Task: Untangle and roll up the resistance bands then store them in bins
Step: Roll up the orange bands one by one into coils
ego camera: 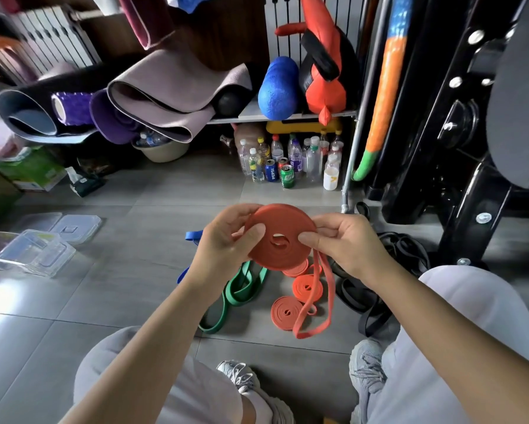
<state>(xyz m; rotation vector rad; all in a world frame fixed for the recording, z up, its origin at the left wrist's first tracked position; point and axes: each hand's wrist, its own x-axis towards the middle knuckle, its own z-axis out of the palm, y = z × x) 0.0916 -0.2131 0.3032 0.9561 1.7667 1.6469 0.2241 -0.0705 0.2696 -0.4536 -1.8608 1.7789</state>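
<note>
Head: orange coil pinched between fingers.

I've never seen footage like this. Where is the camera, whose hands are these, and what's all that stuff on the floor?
There is no machine here. A person wears one wide-angle camera on the head, so you look down along their arms and knees. The left hand and right hand both pinch an orange band, a stretchy exercise loop wound mostly into a flat coil. Its loose tail hangs toward the tiled floor. Below lie finished orange rolls, an unrolled green band, a blue band partly hidden by the left hand, and a heap of black bands. Clear plastic bins sit at the left.
</note>
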